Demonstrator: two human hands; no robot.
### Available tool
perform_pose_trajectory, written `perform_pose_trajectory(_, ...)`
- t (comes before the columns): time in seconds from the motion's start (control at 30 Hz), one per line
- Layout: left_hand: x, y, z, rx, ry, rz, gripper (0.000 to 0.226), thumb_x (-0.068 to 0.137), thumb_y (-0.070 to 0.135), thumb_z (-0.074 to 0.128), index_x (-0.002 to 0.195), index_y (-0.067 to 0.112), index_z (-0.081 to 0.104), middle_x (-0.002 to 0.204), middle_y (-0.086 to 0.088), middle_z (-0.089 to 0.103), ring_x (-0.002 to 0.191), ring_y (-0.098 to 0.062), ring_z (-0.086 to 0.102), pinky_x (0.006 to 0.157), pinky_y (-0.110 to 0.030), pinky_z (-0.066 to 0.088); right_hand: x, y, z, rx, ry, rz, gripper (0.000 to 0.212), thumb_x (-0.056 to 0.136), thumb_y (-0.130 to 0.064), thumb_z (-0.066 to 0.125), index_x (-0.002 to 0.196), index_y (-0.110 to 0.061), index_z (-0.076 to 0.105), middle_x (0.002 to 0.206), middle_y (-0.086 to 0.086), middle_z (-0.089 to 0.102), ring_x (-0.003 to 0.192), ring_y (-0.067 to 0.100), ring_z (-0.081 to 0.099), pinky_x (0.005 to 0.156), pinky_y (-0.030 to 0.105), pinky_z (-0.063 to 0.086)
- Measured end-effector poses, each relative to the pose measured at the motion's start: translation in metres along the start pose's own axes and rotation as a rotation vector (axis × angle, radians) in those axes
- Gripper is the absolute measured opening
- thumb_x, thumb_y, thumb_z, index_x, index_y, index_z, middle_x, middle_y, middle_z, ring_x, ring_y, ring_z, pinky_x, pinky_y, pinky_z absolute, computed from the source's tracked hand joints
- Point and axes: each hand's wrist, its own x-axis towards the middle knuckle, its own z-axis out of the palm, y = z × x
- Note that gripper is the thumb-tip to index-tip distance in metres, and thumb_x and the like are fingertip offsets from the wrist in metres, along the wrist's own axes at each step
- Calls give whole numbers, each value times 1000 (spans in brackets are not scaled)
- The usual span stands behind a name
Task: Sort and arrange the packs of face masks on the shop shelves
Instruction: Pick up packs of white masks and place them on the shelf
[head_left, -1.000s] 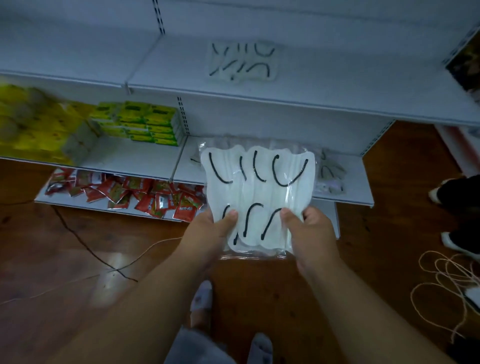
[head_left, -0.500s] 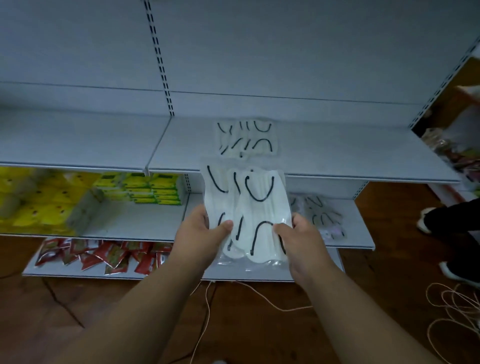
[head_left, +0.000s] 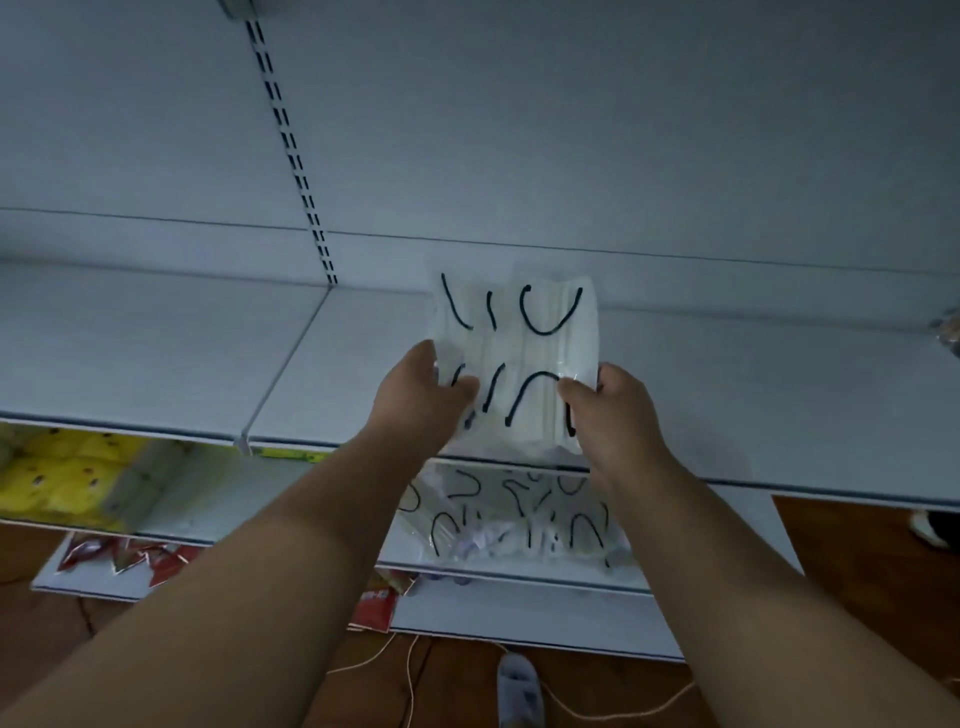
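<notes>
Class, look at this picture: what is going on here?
A person is stocking shop shelves. Both hands, left hand and right hand, grip a clear pack of white face masks by its lower corners over the upper shelf. More mask packs lie on the shelf below.

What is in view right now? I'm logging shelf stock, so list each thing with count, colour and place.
Held mask pack: one, clear wrap, white masks with black loops, over the upper shelf.
Upper shelf: one, white, across the middle.
Mask packs on the lower shelf: count unclear, white with black loops, below the held pack.
Yellow packs: several, yellow, lower shelf at left.
Red packets: several, red, bottom shelf at left.
Cord: one, pale, on the wooden floor.
Left hand: grip on the pack's left edge.
Right hand: grip on the pack's right edge.
</notes>
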Motion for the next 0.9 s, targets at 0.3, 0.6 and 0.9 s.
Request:
perform_pose_trajectory(0.3,56,-11,21,493,7,-127,31,87,36,68,99,16,48,107,-7,60,92,-25,54,74,-32,42,64,19,18,-728,46,-235,26,85,-31,67,80,-14,48,89,7,52,77,23,53,60,32,42)
perform_pose_trajectory(0.6,28,-10,24,664,167,163,49,89,34,68,133,20,51,128,-8,51,119,-29,47,96,-39,42,41,6,21,-907,20,-531,10,87,-14,59,95,-7,57,97,12,56,87,29,54,69,34,38)
perform_pose_trajectory(0.9,-71,-56,-7,502,169,456,20,86,18,68,105,12,66,104,-10,63,96,-34,60,79,-41,50,-66,5,40,-679,103,-681,10,84,-17,63,87,-10,57,89,7,57,76,27,54,66,36,44)
